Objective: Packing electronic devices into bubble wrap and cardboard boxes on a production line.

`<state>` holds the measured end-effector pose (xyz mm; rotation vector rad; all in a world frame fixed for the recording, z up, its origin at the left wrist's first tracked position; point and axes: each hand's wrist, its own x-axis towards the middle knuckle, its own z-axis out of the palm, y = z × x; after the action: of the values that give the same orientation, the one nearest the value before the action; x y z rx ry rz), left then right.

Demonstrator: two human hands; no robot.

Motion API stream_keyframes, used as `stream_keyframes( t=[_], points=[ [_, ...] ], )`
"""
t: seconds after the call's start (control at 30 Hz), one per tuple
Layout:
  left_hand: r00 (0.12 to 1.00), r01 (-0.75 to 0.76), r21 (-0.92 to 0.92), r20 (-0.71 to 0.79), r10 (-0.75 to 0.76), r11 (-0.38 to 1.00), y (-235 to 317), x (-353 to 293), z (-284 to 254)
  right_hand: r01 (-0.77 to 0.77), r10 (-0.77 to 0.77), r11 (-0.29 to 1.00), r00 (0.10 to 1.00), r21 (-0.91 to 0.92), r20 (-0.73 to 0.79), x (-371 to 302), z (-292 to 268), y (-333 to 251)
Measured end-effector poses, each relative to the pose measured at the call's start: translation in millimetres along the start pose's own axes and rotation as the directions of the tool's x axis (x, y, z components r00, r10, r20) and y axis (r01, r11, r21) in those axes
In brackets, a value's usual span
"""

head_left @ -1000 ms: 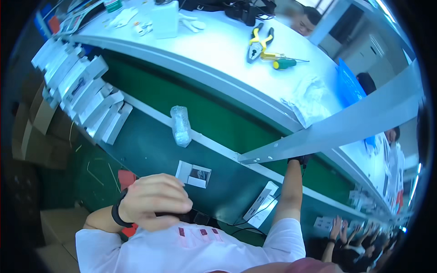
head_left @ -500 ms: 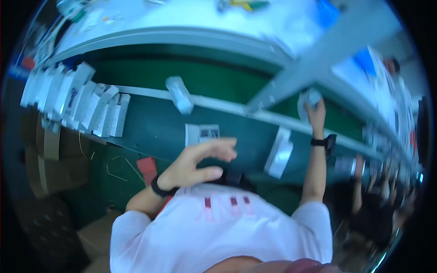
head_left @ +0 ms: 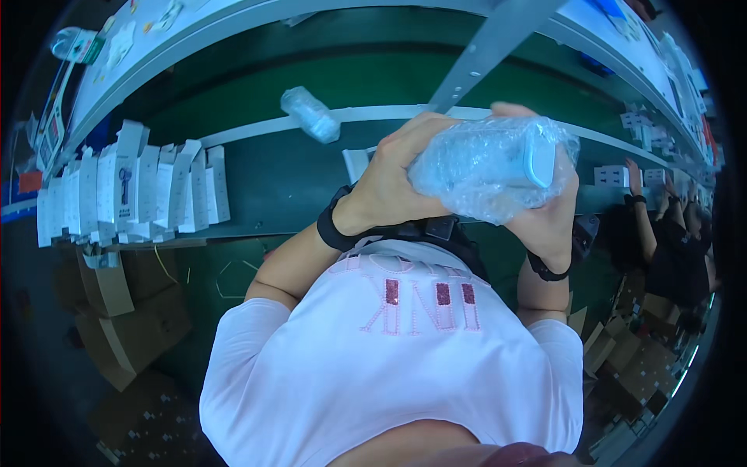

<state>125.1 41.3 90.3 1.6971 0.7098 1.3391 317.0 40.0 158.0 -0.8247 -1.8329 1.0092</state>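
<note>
Both of my hands hold a bubble-wrapped package (head_left: 467, 167) up in front of my chest, above the bench. A pale, rounded-edged end of the thing inside shows at the right; its kind is not clear. My left hand (head_left: 401, 171) is closed round the package's left end. At the right end my right hand (head_left: 548, 229) grips it from below and behind, its fingers partly hidden. Another bubble-wrapped package (head_left: 311, 115) lies farther off, across the bench's pale strip. Beside my left hand, a white flat piece (head_left: 356, 162) is mostly covered.
Several upright white cartons (head_left: 128, 187) stand in a row at the bench's left end. A slanting metal post (head_left: 482, 58) rises beyond my hands. Brown cardboard boxes (head_left: 132, 327) sit on the floor at left. Another person's arm (head_left: 642, 226) works farther right.
My right hand has brought the bubble-wrapped package from the far right of the bench to my front. The left hand, free before, has closed on it too.
</note>
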Motion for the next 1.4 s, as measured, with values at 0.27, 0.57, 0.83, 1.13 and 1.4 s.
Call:
stream_keyframes(
  t=[0.27,0.57,0.83,1.13,1.4],
  points=[
    [0.983,0.041,0.126,-0.184,-0.018,0.991,13,-38,-44,0.425,-0.481,0.707,0.875,-0.565,0.056,22,26,-35],
    [0.851,0.319,-0.751,-0.042,-0.524,0.578,40,-66,-54,0.507,-0.496,0.749,0.856,-0.426,0.148,34,66,-25],
    [0.88,0.312,-0.58,-0.123,-0.459,0.753,44,-78,-59,0.516,-0.502,0.76,0.852,-0.394,0.147,39,82,-32],
    [0.849,0.377,-0.639,-0.051,-0.526,0.67,34,-80,-48,0.127,-0.071,0.903,0.986,0.41,-0.149,31,79,45],
    [0.731,0.683,-0.289,0.269,-0.627,0.671,-25,-115,-13,-0.434,0.129,0.113,0.898,0.894,0.42,-32,47,135]
  ],
)
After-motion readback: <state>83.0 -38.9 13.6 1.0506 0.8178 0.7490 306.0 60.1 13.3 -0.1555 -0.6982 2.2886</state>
